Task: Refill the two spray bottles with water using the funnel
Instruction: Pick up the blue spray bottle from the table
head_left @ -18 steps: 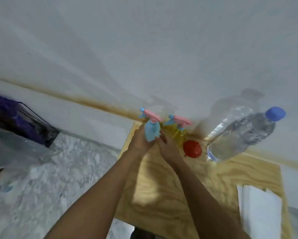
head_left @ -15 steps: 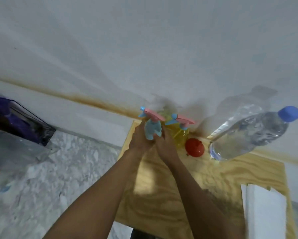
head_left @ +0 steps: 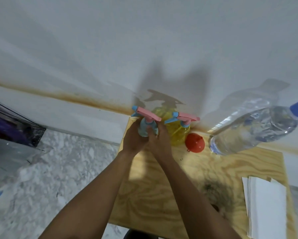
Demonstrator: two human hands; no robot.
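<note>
A light blue spray bottle [head_left: 143,129] with a pink trigger head stands at the far left corner of the wooden table [head_left: 193,178]. My left hand [head_left: 132,138] wraps its left side and my right hand [head_left: 159,140] grips its right side. Just to the right stands a yellow spray bottle [head_left: 177,133] with the same pink head. A red funnel [head_left: 194,145] lies mouth-down beside the yellow bottle. A large clear water bottle [head_left: 253,130] with a blue cap stands further right.
White sheets [head_left: 267,209] lie at the table's right edge. A white wall rises directly behind the bottles. Left of the table is a marbled grey floor with a dark wire basket [head_left: 13,125] holding something purple.
Both hands have closed more tightly around the blue spray bottle. The other objects stay where they were; the view has shifted slightly.
</note>
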